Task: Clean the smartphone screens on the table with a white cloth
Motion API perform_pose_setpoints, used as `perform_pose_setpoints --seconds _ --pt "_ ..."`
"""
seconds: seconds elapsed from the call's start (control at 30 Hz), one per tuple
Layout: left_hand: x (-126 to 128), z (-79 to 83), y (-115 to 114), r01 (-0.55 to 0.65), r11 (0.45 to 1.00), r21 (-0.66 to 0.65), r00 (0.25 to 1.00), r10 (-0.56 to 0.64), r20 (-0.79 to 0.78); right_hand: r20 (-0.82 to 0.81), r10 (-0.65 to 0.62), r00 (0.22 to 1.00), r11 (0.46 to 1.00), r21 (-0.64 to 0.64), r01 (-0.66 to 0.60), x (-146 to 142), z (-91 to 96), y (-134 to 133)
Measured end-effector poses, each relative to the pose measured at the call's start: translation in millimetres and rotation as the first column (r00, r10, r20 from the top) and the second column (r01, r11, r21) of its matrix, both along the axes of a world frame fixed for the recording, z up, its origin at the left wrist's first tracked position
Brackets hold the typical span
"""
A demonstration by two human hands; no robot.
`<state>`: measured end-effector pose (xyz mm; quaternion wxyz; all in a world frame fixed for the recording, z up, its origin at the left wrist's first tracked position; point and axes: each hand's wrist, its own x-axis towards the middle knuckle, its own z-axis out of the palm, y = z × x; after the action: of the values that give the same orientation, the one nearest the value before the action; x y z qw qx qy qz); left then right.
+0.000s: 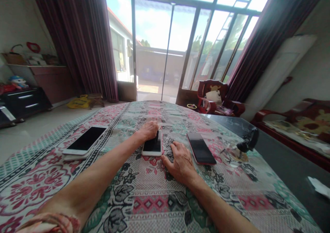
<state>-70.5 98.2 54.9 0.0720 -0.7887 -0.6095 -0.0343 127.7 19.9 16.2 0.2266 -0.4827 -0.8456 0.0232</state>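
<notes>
A white-framed smartphone (pixel 152 149) with a dark screen lies on the flowered tablecloth (pixel 154 202) between my hands. Over its far end is my left hand (pixel 149 130), fingers curled together; something thin and pale shows by the fingertips, too small to make out. My right hand (pixel 181 162) rests on the cloth just right of that phone, fingers apart and holding nothing. Beside it on the right lies a dark-screened phone with a reddish edge (pixel 201 149). At the left, a larger white phone (pixel 87 140) lies screen up on top of another flat pale thing.
Toward the right table edge stands a small black device (pixel 249 141) on a clear round base. A dark tabletop (pixel 273 164) adjoins there, with a white paper (pixel 319 187) on it. Beyond are a red wooden chair (pixel 213 95), glass doors and dark curtains (pixel 74 36).
</notes>
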Motion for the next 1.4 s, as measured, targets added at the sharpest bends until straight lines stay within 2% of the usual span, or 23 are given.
perform_pose_setpoints --seconds 0.2,0.3,0.47,0.6,0.8,1.03,1.2,1.3,1.4 --pt "10 -1.1 -29 0.126 0.992 0.008 0.992 -0.125 -0.032 -0.005 0.001 1.000 1.000 0.006 -0.001 0 0.9 -1" --pt "3 1.9 -43 0.169 0.986 -0.005 0.985 -0.170 -0.024 -0.005 0.000 1.000 1.000 0.003 0.000 0 1.4 0" --pt "-25 6.1 -54 -0.006 1.000 -0.019 0.999 0.007 0.052 -0.021 0.009 1.000 1.000 -0.004 -0.009 0 2.3 -2" --pt "-27 9.6 -57 -0.091 0.994 -0.060 0.994 0.094 0.047 -0.034 0.087 0.996 0.996 0.014 -0.086 1 4.0 -4" --pt "-11 18.4 -66 -0.090 0.984 -0.151 0.990 0.104 0.090 -0.036 0.177 0.984 0.984 -0.014 -0.177 3 5.6 -6" --pt "-11 24.3 -68 -0.047 0.978 -0.201 0.993 0.069 0.100 -0.051 0.211 0.976 0.977 -0.008 -0.212 4 3.1 -3" --pt "-7 34.3 -81 0.106 0.950 -0.294 0.989 -0.070 0.129 -0.051 0.214 0.975 0.977 -0.006 -0.215 4 0.8 -2" --pt "-3 38.7 -91 0.272 0.896 -0.351 0.962 -0.240 0.131 -0.061 0.226 0.972 0.974 -0.003 -0.226 4 0.4 -2" --pt "-4 38.8 -91 0.399 0.840 -0.368 0.917 -0.377 0.133 -0.068 0.232 0.970 0.973 0.006 -0.232 5 -0.9 0"
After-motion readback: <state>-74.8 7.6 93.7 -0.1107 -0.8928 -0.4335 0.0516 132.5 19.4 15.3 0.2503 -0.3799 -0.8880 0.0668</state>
